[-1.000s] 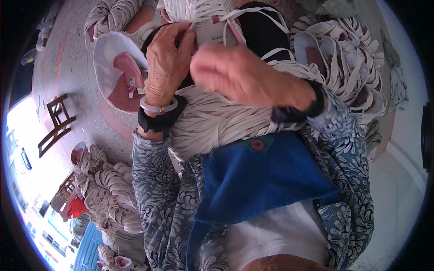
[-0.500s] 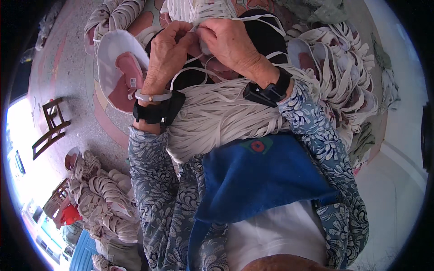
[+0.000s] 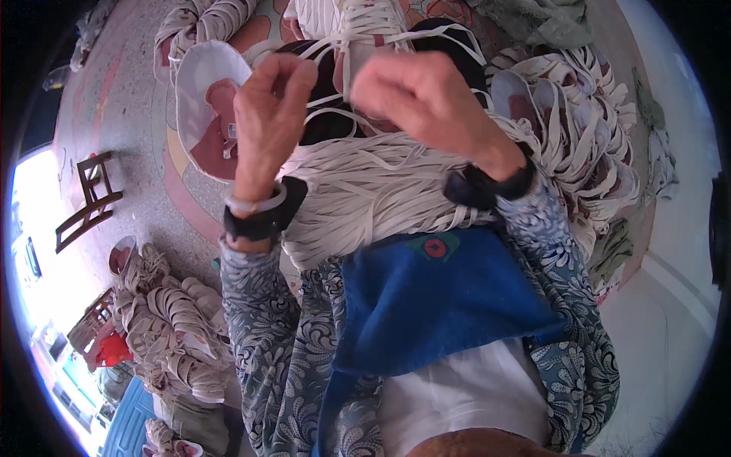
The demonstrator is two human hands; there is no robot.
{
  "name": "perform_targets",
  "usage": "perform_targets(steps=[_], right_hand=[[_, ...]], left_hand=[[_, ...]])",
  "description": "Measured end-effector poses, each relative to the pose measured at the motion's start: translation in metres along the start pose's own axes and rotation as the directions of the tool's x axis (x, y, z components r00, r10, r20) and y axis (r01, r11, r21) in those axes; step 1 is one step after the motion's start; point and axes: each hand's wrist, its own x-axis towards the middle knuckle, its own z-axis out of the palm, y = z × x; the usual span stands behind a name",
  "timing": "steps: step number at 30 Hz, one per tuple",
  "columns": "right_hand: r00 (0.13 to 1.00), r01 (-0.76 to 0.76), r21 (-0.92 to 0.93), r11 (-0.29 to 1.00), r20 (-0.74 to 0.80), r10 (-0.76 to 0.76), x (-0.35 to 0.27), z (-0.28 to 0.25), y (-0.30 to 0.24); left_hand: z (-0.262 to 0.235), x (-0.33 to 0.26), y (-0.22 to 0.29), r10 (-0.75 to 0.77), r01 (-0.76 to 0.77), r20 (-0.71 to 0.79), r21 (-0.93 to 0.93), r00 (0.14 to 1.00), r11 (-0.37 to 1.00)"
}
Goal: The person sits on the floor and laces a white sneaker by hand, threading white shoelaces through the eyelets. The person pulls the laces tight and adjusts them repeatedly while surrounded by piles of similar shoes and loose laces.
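The laced shoe is seen at the top middle, just beyond the hands, with pale laces crossed over its front. The left hand is held up to the near left of it, thumb and fingers curled toward each other; whether a lace is pinched in its grip cannot be told. The right hand is held in front of the shoe's near end and is blurred; its fingers are bent and bunched, and how far its grip is parted, or on what, cannot be told. Between the hands, a loose lace is looped over dark cloth. A thick bundle of pale laces is spread across the lap, above a blue apron. A bangle is worn on the left wrist. To the left, a white upper lined in pink is placed near the left hand. More uppers are heaped at the right. On the floor, a wooden stool and a pile of wrapped uppers are seen.
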Motion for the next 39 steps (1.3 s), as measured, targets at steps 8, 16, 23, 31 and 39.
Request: perform_targets(steps=[8,16,23,31,39], right_hand=[[0.526,0.002,0.708,0.706,0.6,-0.603,-0.048,0.054,-0.08],[0.761,-0.648,0.622,0.439,0.498,0.417,-0.086,-0.054,0.014],[0.773,-0.595,0.75,0.289,0.436,0.46,-0.041,-0.002,0.003],[0.977,-0.075,0.356,0.931,0.211,-0.002,-0.067,0.021,0.013],[0.88,-0.04,-0.169,0.985,0.461,0.115,-0.048,0.03,-0.003]], left_hand=[[0.05,-0.001,0.021,-0.328,0.743,0.678,-0.514,0.658,0.428],[0.04,-0.049,0.061,0.435,-0.261,0.556,-0.366,0.708,0.893],[0.066,-0.057,0.073,0.196,0.099,0.901,-0.252,0.387,0.963],[0.009,-0.013,0.018,-0.295,0.59,0.688,-0.238,0.663,0.771],[0.045,-0.011,-0.009,-0.294,0.707,0.643,-0.645,0.707,0.291]])
